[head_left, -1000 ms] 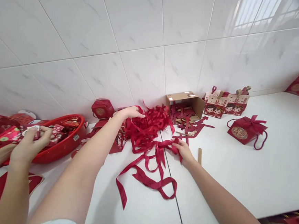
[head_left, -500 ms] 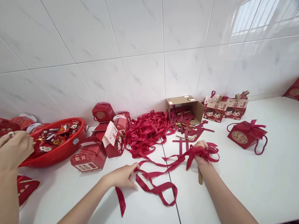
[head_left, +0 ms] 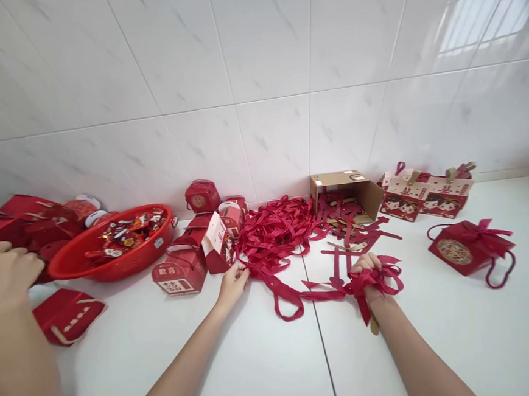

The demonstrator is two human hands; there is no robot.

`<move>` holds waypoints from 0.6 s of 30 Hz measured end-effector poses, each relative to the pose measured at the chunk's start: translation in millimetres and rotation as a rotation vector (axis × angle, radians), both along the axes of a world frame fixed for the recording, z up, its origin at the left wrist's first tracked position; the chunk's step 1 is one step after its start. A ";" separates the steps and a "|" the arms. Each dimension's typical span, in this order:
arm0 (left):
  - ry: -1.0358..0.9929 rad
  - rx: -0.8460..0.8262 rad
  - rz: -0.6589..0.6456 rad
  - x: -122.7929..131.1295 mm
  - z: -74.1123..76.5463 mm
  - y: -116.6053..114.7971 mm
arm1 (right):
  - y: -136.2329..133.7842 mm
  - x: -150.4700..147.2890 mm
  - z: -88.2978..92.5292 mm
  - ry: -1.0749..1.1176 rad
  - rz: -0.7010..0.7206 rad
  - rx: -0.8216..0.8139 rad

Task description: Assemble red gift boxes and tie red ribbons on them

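My left hand [head_left: 233,284] is at the front left edge of a heap of red ribbon [head_left: 278,230], fingers pinched on a ribbon there. From it a loose ribbon [head_left: 285,294] loops across the table toward my right hand [head_left: 367,270]. That hand is closed round a bunch of red ribbon [head_left: 385,277] with loops sticking out. A gold strip end [head_left: 374,325] shows below its wrist. Close behind the right hand lie dark red strap strips [head_left: 337,265], spilling from an open cardboard box [head_left: 369,197] tipped on its side.
A red basin [head_left: 114,268] of wrapped sweets stands left, with another person's hand [head_left: 7,267] beside it. Red gift boxes [head_left: 181,270] stand left of the ribbon heap. Patterned boxes [head_left: 445,199] and a ribboned box [head_left: 465,246] are right. A tiled wall [head_left: 270,149] runs behind.
My left hand has moved forward to the ribbon heap, drawing the loose ribbon with it. The right hand keeps its bunch. The view has swung left, and the other person's hand has shifted.
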State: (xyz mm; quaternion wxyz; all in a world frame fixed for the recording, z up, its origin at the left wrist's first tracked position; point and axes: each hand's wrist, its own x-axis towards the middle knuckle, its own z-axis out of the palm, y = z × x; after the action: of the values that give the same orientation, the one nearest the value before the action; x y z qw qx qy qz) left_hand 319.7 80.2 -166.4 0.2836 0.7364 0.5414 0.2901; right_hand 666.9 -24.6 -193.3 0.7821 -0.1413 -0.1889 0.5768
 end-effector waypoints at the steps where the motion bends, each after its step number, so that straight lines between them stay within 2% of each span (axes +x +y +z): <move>1: -0.026 0.015 0.025 0.2 -5.3 2.4 | 1.1 -0.8 -0.9 -0.013 0.018 0.001; 3: -0.054 0.038 0.051 -0.3 -14.6 3.8 | 5.2 -2.2 -3.1 -0.044 0.067 -0.009; 7: -0.041 0.030 0.019 -1.6 -25.7 0.4 | 13.4 -6.6 -4.7 -0.144 0.196 -0.060; 11: -0.027 0.023 0.034 -0.1 -30.4 3.7 | 14.0 -15.0 5.7 -0.267 0.308 -0.134; 14: -0.024 0.026 0.048 1.4 -33.1 8.0 | 13.0 -18.4 15.7 -0.344 0.266 -0.193; 18: -0.017 0.034 0.045 2.7 -35.0 9.1 | 12.8 -16.6 19.9 -0.482 0.079 -0.296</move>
State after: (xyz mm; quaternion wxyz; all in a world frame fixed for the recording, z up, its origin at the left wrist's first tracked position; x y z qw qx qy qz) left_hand 322.4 89.4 -201.4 0.2690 0.7262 0.5505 0.3119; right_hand 650.3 -11.8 -173.4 0.6623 -0.3797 -0.2884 0.5779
